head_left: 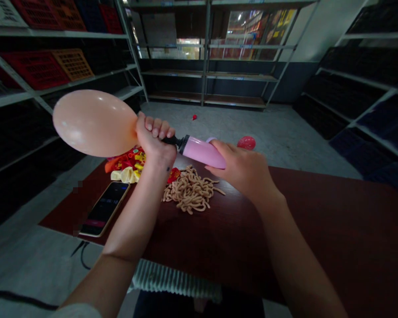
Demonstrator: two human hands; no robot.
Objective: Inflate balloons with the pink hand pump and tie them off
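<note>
My left hand (154,141) is closed around the neck of an inflated peach balloon (93,123), holding it on the black nozzle of a pink hand pump (202,151). The balloon bulges out to the left, above the table's far left corner. My right hand (242,170) is wrapped round the pump's pink body. Both hands hover above a dark red table (318,229). Below them lies a heap of tan rubber bands (189,191).
A pile of uninflated coloured balloons (128,165) sits at the table's far left, next to a phone (104,208) with a lit screen. A red inflated balloon (246,142) and a small red scrap (194,117) lie on the grey floor. Metal shelves with crates line the walls.
</note>
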